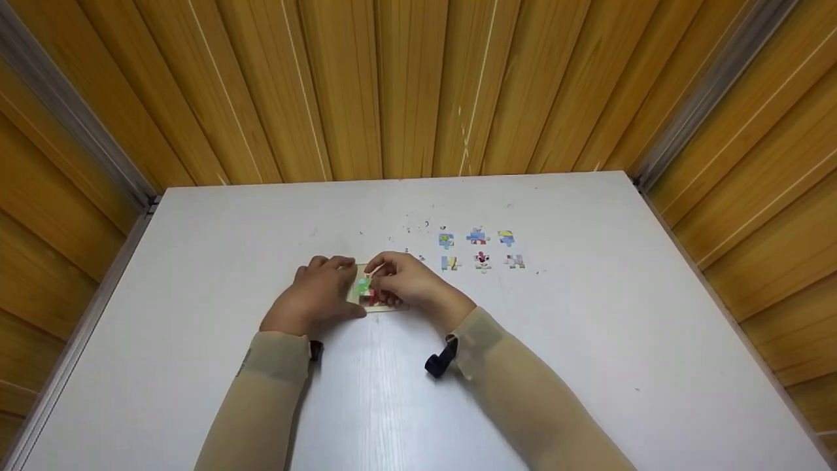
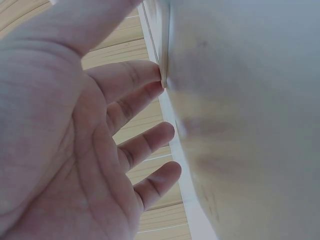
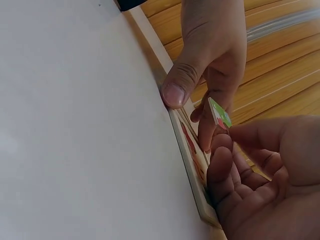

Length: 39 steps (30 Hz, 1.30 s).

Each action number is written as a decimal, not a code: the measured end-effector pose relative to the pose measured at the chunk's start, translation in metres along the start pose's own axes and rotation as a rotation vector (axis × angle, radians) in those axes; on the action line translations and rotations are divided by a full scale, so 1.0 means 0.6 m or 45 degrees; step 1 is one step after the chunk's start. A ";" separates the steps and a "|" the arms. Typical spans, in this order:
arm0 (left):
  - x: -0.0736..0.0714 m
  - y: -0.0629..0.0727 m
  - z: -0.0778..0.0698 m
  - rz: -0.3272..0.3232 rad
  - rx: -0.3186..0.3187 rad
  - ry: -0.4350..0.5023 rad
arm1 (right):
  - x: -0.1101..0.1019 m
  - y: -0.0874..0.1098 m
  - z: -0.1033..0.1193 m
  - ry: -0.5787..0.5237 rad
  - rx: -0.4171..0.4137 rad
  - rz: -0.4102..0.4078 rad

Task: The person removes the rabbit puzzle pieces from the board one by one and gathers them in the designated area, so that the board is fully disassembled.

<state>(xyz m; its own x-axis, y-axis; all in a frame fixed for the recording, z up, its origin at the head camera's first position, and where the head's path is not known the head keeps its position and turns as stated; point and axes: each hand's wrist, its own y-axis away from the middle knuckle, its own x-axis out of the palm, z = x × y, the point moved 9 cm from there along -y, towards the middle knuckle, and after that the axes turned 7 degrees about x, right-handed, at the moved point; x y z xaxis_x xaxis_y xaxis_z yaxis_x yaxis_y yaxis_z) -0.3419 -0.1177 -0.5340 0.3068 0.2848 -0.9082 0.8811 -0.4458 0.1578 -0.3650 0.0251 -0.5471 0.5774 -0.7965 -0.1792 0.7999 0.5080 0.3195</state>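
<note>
My right hand (image 1: pixel 418 281) pinches a small jigsaw piece (image 3: pixel 220 114), green with some red and white, between thumb and fingers. The piece is tilted above a shallow wooden puzzle tray (image 3: pixel 186 162) that lies on the white table. Across the tray's left part, my left hand (image 1: pixel 317 294) grips it, the thumb at the near edge and the index and middle fingertips at the far edge. Its ring and little fingers (image 2: pixel 159 184) stand apart from the tray in the left wrist view. Red and tan printing shows inside the tray; my hands hide much of it.
Right of the tray lie several loose jigsaw pieces in two rows, among them a blue and red piece (image 1: pixel 477 236) and a grey-pink piece (image 1: pixel 514 261). Small dark marks dot the white table (image 1: pixel 575 314). Yellow wood-look panels (image 1: pixel 405 85) stand behind and at both sides.
</note>
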 end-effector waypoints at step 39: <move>0.002 -0.009 -0.006 -0.017 -0.047 0.038 | -0.253 0.120 -0.044 0.246 0.113 -0.215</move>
<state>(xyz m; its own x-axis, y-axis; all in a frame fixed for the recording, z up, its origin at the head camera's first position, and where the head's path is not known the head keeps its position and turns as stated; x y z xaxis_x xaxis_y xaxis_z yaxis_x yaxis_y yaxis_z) -0.3450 -0.1117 -0.5346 0.3049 0.3157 -0.8986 0.8978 -0.4100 0.1606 -0.3907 0.1910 -0.5217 0.4643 -0.7859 -0.4083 0.8749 0.3356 0.3491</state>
